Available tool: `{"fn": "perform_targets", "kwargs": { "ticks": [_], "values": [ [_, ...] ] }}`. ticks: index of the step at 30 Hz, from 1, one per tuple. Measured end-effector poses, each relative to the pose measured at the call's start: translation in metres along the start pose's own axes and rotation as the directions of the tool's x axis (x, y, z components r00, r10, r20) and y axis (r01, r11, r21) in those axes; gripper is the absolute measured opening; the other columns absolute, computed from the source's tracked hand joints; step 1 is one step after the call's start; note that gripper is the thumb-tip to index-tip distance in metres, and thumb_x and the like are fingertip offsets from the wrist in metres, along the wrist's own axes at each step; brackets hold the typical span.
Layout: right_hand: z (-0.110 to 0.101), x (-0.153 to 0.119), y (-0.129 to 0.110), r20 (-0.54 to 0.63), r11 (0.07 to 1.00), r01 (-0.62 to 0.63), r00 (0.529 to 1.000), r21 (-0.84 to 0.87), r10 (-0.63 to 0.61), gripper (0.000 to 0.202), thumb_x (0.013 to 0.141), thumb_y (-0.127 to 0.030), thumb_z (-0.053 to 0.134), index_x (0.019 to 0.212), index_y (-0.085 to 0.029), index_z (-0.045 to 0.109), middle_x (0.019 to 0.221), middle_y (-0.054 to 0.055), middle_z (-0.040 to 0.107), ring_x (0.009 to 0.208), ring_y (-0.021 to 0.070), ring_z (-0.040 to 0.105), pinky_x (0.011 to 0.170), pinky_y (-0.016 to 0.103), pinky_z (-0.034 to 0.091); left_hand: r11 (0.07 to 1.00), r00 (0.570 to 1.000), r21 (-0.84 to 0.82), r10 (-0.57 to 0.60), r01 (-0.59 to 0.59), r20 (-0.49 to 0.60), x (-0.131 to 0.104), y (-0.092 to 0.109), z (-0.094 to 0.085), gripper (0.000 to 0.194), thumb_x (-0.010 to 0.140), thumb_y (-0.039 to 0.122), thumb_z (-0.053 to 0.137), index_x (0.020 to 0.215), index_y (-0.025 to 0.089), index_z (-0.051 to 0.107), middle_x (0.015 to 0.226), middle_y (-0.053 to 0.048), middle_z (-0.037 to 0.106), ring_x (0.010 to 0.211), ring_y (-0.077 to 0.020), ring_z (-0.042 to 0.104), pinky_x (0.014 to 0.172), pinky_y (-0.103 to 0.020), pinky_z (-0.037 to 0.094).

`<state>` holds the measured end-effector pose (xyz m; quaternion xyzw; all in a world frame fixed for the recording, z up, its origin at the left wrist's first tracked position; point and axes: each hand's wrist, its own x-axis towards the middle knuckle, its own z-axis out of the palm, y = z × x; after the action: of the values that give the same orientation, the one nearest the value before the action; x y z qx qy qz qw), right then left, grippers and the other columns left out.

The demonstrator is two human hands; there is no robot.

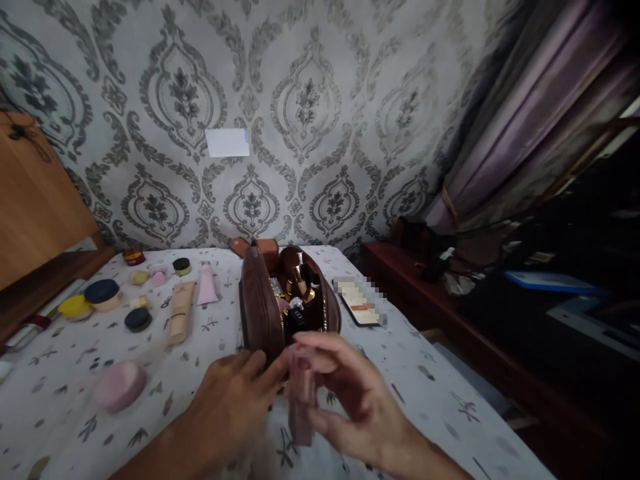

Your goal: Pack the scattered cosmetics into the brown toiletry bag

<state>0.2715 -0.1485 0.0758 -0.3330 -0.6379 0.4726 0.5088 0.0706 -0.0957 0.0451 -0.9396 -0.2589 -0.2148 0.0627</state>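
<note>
Between the right hand's [374,408] fingers [333,344] stands a clear pinkish tube [301,407].

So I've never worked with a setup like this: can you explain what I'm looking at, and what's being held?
There is no machine here: these are a person's two bare hands. The single picture comes from a camera worn on that person's head, looking forward and down.

The right hand holds a slim, pinkish see-through container. The left hand is close beside it; whether its fingertips touch the container is unclear.

Behind the hands, an open brown bag with small items inside stands on a patterned white cloth. To its left lie jars and tubes, including a pink tube, a beige tube and a round pink container.
</note>
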Motion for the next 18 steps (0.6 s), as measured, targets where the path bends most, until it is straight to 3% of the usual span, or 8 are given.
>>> {"fn": "perform_targets", "kwargs": {
  "ticks": [3, 9, 12, 18],
  "values": [
    [-0.02, 0.007, -0.017, -0.124, 0.99, 0.085, 0.987, -0.109, -0.099, 0.048, 0.085, -0.028, 0.071, 0.128, -0.033, 0.052, 0.091, 0.006, 0.071, 0.08, 0.0194, 0.07, 0.069, 0.032, 0.057, 0.991, 1.0, 0.136, 0.001, -0.003, 0.014, 0.0, 0.0, 0.009, 0.05, 0.085, 0.01, 0.049, 0.134, 0.016, 0.048, 0.076, -0.003, 0.065, 0.061, -0.0191, 0.063, 0.052, -0.028, 0.051],
    [-0.041, 0.046, -0.044, -0.325, 0.923, 0.134, 0.91, -0.36, -0.259, 0.043, 0.08, -0.035, 0.077, 0.116, -0.03, 0.054, 0.087, 0.004, 0.071, 0.074, 0.0193, 0.07, 0.066, 0.032, 0.057, 0.992, 0.996, 0.114, 0.057, -0.05, -0.063, -0.004, -0.005, 0.019, 0.062, 0.075, 0.004, 0.043, 0.136, 0.015, 0.044, 0.077, -0.005, 0.066, 0.06, -0.0212, 0.063, 0.051, -0.03, 0.052],
    [-0.046, 0.069, -0.043, -0.276, 0.886, 0.147, 0.917, -0.439, -0.289, 0.041, 0.081, -0.035, 0.076, 0.113, -0.028, 0.052, 0.085, 0.003, 0.07, 0.074, 0.0186, 0.07, 0.066, 0.031, 0.057, 0.993, 0.993, 0.109, 0.054, -0.042, -0.102, -0.006, -0.007, 0.026, 0.063, 0.077, 0.006, 0.043, 0.138, 0.017, 0.042, 0.07, -0.004, 0.064, 0.056, -0.0208, 0.06, 0.049, -0.029, 0.05],
    [-0.054, 0.112, -0.03, -0.038, 0.783, 0.16, 0.973, -0.601, -0.228, 0.037, 0.088, -0.028, 0.066, 0.121, -0.024, 0.05, 0.085, 0.0, 0.068, 0.077, 0.0162, 0.068, 0.068, 0.027, 0.054, 0.988, 0.987, 0.137, 0.083, -0.063, -0.14, -0.008, -0.012, 0.036, 0.055, 0.085, 0.013, 0.045, 0.14, 0.02, 0.047, 0.061, -0.001, 0.061, 0.047, -0.0172, 0.056, 0.041, -0.026, 0.046]
  ]
}}
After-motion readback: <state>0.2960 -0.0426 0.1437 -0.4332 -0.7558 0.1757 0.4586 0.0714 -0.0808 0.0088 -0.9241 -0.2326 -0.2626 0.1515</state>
